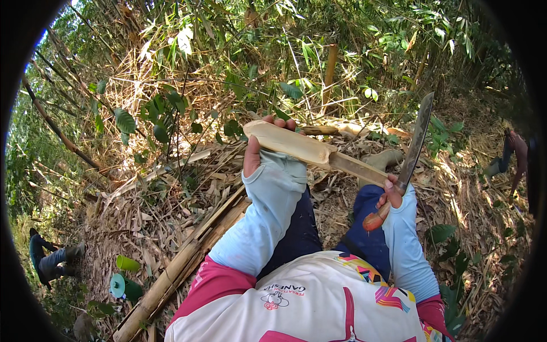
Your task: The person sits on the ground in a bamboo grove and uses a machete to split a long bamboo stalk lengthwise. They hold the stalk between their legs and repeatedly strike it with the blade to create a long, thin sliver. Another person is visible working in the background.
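Note:
A pale split piece of bamboo point(289, 143), hollowed like a trough with a narrower strip at its right end, lies across in front of me. My left hand point(254, 149) is closed round its broad left end, thumb on the near side and fingertips over the far edge. My right hand point(391, 192) grips a machete by its reddish-brown handle point(375, 219). The long dark blade point(417, 137) points up and away. The fingers of that hand also meet the tip of the narrow strip; whether they pinch it is hard to tell.
Split bamboo poles point(162, 288) lie at my left, beside a green cup point(127, 263) and a green cylindrical container point(124, 287). Dry leaves cover the ground. A bamboo stump point(330, 71) stands ahead among thickets. Parts of other people point(50, 259) show at both sides.

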### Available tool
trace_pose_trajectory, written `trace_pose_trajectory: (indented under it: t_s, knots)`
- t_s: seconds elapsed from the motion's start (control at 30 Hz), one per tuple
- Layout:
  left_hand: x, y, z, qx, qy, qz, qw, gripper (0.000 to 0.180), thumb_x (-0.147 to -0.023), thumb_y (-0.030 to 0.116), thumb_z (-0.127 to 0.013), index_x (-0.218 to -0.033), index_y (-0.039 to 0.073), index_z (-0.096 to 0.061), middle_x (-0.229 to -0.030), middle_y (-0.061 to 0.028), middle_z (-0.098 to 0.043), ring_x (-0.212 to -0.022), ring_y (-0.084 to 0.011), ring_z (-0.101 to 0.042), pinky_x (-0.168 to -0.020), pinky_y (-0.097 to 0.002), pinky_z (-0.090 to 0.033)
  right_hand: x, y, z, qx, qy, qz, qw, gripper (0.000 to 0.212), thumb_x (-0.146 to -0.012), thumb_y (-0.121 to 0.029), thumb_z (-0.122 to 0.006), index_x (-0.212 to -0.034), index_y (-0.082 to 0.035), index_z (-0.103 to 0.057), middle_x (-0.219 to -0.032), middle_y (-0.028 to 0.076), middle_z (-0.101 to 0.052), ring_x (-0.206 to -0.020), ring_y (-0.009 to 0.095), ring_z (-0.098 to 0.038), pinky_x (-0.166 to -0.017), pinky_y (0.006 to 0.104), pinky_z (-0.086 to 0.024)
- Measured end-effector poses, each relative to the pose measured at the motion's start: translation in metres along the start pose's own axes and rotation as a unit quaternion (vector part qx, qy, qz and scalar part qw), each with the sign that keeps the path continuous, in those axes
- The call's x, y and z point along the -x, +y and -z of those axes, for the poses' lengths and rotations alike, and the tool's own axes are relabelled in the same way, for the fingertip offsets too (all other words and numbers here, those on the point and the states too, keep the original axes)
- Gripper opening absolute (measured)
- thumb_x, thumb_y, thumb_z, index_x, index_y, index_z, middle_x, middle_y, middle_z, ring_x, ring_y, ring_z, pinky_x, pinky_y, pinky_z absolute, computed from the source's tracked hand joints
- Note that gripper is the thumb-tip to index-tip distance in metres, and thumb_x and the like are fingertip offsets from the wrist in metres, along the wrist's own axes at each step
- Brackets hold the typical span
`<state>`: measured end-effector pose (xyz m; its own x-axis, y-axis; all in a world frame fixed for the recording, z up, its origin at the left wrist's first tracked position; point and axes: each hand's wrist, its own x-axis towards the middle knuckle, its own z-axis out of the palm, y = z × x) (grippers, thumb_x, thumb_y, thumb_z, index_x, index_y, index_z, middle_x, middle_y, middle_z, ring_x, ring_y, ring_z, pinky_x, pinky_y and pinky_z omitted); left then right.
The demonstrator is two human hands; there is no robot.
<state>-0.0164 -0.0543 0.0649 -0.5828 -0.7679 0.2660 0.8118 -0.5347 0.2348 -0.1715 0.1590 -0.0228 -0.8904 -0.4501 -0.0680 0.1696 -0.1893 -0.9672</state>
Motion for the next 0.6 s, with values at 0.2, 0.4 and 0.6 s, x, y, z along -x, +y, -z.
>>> trace_pose_trajectory:
  t_s: [0.2,0.4,0.6]
  knots:
    - [-0.002,-0.006,0.0,0.012,-0.016,0.004,1.0,0.041,-0.098,0.029,-0.049,-0.13,0.005,-0.045,-0.116,-0.011,-0.06,-0.113,-0.0282,-0.055,-0.102,-0.0469,-0.043,0.0,-0.013,-0.01,-0.014,-0.019,0.016,1.0,0.047,-0.083,-0.017,-0.075,-0.119,0.001,-0.051,-0.077,0.006,-0.054,-0.055,0.013,-0.053,-0.048,0.031,-0.049]
    - [-0.017,-0.003,0.011,-0.098,0.051,0.062,0.992,0.039,-0.09,0.013,-0.055,-0.128,0.004,-0.048,-0.114,-0.0115,-0.059,-0.113,-0.0262,-0.057,-0.098,-0.0439,-0.048,-0.001,-0.025,-0.002,0.001,0.031,0.101,0.994,0.039,-0.081,-0.013,-0.075,-0.11,0.003,-0.055,-0.075,0.007,-0.059,-0.055,0.013,-0.056,-0.05,0.027,-0.048]
    - [-0.04,0.009,0.041,-0.427,0.046,0.076,0.9,0.053,-0.083,0.015,-0.068,-0.13,0.001,-0.047,-0.115,-0.0107,-0.059,-0.1,-0.0211,-0.061,-0.085,-0.0357,-0.053,-0.016,-0.067,0.014,-0.009,0.052,0.161,0.986,0.042,-0.079,-0.012,-0.077,-0.11,0.002,-0.054,-0.075,0.006,-0.06,-0.057,0.013,-0.057,-0.052,0.027,-0.048]
